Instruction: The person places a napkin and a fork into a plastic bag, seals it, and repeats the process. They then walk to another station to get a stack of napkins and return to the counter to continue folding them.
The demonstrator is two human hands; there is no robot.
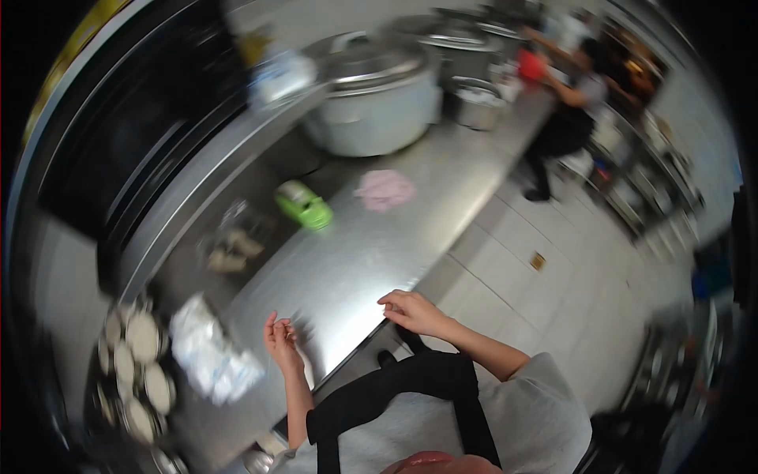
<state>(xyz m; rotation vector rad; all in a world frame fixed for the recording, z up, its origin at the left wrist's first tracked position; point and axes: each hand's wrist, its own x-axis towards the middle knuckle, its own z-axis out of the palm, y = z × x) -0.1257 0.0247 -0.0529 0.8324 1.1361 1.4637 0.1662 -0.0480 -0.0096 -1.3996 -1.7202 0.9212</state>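
Currently, on the metal surface, note a large pale pot with a metal lid at the back; cannot see inside. Farther along, locate a smaller steel pot with indistinct pale contents near the rim. At the near-left end, locate a white plastic bag, close to the left hand but apart from its fingers; cannot identify the contents. Beyond it, find a clear bag with pale pieces. At far left, find a cluster of round pale-topped containers; cannot tell lids from contents.

Left hand: raised over the surface, fingers loosely bent and pointing away from the body; grip moderately wide, empty. Right hand: extended leftward at the surface's near edge, fingers curled; grip narrower, empty as far as visible. Cannot confirm contact with the surface for either hand.

Allow for blur over the pots, the green object, the pink cloth and a person beside a red item. Disregard the corners, cut off by the dark lens border.
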